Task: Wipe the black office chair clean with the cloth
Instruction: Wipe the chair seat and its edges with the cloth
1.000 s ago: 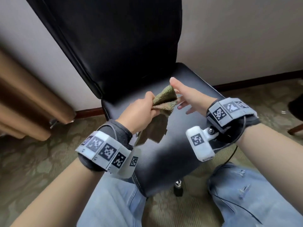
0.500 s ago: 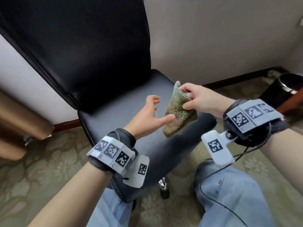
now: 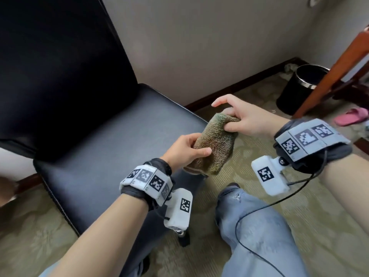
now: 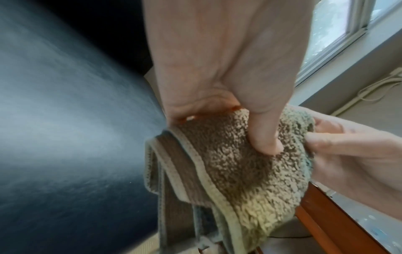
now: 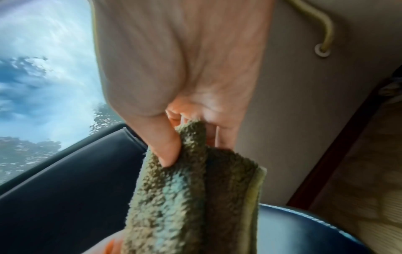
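The black office chair [image 3: 103,136] fills the left of the head view, seat toward me, backrest tall behind. A folded olive-green terry cloth [image 3: 216,144] hangs in the air over the seat's right front corner. My left hand [image 3: 189,150] grips its lower left side, thumb across the front. My right hand [image 3: 237,120] pinches its upper end between thumb and fingers, forefinger lifted. In the left wrist view the thumb presses into the cloth [image 4: 228,165], seat [image 4: 65,137] to the left. The right wrist view shows the cloth [image 5: 191,197] pinched, chair [image 5: 65,206] below.
A black waste bin [image 3: 299,86] stands at the right by the wall, beside a brown wooden furniture leg [image 3: 337,64]. A pink slipper [image 3: 351,115] lies on the patterned carpet. My knees in blue jeans [image 3: 255,226] are just in front of the chair.
The left hand, open half a second ago, now grips the cloth again. The cloth has shifted right toward the seat's corner, and the view has swung to the right.
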{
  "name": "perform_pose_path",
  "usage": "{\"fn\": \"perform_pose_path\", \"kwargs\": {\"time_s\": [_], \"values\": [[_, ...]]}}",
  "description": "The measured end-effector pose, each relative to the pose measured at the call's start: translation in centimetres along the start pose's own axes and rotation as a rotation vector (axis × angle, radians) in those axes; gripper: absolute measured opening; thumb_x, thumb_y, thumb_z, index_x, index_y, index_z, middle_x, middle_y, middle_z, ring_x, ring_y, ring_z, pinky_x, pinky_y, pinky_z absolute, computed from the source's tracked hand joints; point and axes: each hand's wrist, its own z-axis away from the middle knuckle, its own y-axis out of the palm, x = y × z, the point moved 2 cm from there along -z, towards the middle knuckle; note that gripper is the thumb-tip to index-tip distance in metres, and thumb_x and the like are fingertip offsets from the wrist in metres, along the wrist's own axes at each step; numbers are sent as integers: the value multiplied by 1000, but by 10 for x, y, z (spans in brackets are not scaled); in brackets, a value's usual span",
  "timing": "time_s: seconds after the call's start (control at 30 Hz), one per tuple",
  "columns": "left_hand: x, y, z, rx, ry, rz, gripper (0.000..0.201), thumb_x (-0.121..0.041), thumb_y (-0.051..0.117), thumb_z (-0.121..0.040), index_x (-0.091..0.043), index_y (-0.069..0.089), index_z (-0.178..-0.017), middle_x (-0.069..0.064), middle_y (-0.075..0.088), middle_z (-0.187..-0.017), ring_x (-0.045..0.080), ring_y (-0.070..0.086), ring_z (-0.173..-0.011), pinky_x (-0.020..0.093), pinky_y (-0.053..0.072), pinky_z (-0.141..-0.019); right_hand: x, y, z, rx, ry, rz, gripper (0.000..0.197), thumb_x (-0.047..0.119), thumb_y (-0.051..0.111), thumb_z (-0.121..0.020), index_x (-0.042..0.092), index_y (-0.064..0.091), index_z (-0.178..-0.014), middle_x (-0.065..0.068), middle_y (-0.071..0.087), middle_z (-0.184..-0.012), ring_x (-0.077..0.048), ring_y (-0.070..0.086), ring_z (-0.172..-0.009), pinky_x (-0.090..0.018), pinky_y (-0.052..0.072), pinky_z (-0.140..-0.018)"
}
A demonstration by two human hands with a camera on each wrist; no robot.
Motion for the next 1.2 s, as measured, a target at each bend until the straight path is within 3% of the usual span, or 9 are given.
{"fn": "perform_pose_path", "kwargs": {"time_s": [0.13,0.27,0.37,0.5,0.7,0.83,1.0,1.13,1.2], "values": [[0,8,-36,-13,-36,-75,21,-3,63,-86,-15,62,-103,-3,65,-80,2,61,-66,19,52,-72,-34,-15,-5,18,106,253,56,14,68,-82,24,44,-132,8,53,-102,-11,52,-95,-5,38,-77],[1,12,-64,76,-150,-58,21,-4,63,-86,-12,63,-106,4,66,-86,12,64,-71,24,55,-75,-64,-30,-13,60,181,252,33,19,64,-86,23,55,-118,4,47,-113,-9,48,-103,-18,34,-86],[8,20,-77,119,-208,-173,11,-13,60,-90,-15,58,-100,4,60,-92,14,58,-77,17,51,-68,-88,-38,-17,82,170,160,24,6,65,-83,20,60,-103,6,62,-94,-7,57,-87,-19,39,-80],[26,8,-100,-59,-176,-541,31,-22,57,-91,-15,53,-121,2,52,-120,18,51,-110,30,42,-91,-115,-40,-24,109,142,333,23,2,69,-77,19,62,-89,6,62,-83,-10,55,-80,-10,38,-67],[49,-20,-119,-203,-196,-821,34,-20,52,-91,-12,52,-124,11,46,-131,29,35,-126,29,25,-103,-152,-14,-49,32,137,490,26,2,68,-79,16,68,-100,-3,51,-106,-22,41,-112,-28,32,-94],[52,-25,-118,-310,-108,-929,35,-26,51,-90,-17,51,-125,1,42,-138,22,20,-134,34,24,-104,-166,8,-63,-330,213,331,31,-1,62,-81,19,69,-103,-7,38,-105,-26,38,-105,-24,30,-97],[41,-10,-139,-118,-47,-1153,60,-48,54,-86,-24,37,-138,-8,25,-152,16,7,-143,49,12,-112,-177,29,-72,-451,428,-16,50,17,62,-83,25,45,-130,-9,45,-111,-28,55,-93,-44,45,-94],[40,-5,-168,48,-98,-1230,65,-58,41,-89,-31,25,-145,-10,14,-156,14,0,-145,56,-3,-112,-189,42,-73,-192,562,-170,36,40,34,-96,30,43,-129,2,52,-122,-20,50,-113,-33,38,-94],[41,-11,-180,58,-153,-1256,55,-54,31,-93,-35,26,-145,-11,17,-156,14,4,-145,58,-3,-111,-188,52,-69,-149,604,-463,34,48,30,-94,38,47,-122,6,56,-123,-14,53,-112,-42,41,-98]]}}
